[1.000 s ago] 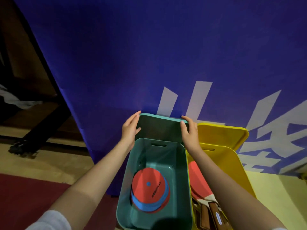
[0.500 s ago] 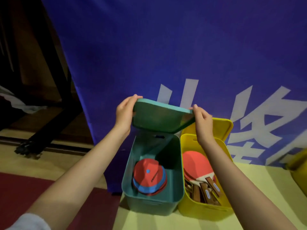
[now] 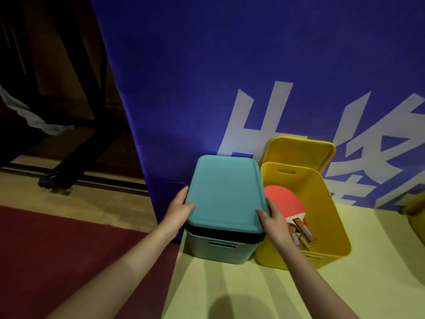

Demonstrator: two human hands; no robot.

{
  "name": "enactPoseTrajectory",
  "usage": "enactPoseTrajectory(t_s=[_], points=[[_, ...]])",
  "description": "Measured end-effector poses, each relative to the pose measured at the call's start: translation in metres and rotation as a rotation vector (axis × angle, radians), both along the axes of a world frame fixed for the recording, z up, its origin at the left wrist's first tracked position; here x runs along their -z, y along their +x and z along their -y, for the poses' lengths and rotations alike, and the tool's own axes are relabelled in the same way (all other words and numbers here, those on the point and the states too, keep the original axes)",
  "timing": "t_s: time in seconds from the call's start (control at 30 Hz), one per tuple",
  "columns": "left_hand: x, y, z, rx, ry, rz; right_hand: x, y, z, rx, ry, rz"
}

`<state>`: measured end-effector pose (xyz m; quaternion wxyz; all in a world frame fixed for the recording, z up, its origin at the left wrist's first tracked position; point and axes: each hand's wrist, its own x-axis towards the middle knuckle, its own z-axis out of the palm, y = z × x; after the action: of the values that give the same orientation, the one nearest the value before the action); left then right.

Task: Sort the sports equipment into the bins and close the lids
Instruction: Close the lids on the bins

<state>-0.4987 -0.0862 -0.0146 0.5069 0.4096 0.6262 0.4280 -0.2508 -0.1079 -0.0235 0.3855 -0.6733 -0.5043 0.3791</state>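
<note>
So the teal lid (image 3: 224, 192) is down on the teal bin (image 3: 220, 248) now. Half a second ago the person had it tilted up in the air over the open bin, with the red and blue discs showing inside; now it lies flat across the top and the discs are hidden. There's a dark gap under the near edge, so it looks like it isn't fully pressed home yet, probably needs one more push.

The left hand (image 3: 178, 209) grips the lid's left edge, thumb lying on top. The right hand (image 3: 272, 218) does the same on the right edge, thumb on top, fingers curled down the side next to the yellow bin (image 3: 333, 217).

That yellow bin sits touching the teal one on the pale tabletop (image 3: 230, 286) and is open, red paddle (image 3: 284, 201) and some wooden handles (image 3: 305, 232) inside. Its yellow lid (image 3: 299, 150) leans upright behind it against the blue banner (image 3: 230, 65).

So one bin is basically done; the yellow lid looks like the next job.
</note>
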Motion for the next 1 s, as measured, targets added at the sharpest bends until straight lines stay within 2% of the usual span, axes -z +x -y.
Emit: enactPoseTrajectory(t_s=[0.07,0.3,0.53,0.77,1.0], points=[[0.016,0.004,0.008,0.029,0.032,-0.067,0.012,-0.002,0.011,0.002,0.021,0.068],[0.046,0.008,0.024,-0.007,0.061,-0.122,0.035,-0.023,0.037,0.044,0.215,0.187],[0.051,0.010,0.024,-0.022,0.090,-0.142,0.035,-0.010,0.043,-0.001,0.269,0.269],[0.060,0.014,0.032,-0.068,0.129,-0.135,0.042,0.010,0.047,-0.064,0.285,0.405],[0.066,0.014,0.031,-0.090,0.139,-0.157,0.045,-0.014,0.040,-0.061,0.141,0.594]])
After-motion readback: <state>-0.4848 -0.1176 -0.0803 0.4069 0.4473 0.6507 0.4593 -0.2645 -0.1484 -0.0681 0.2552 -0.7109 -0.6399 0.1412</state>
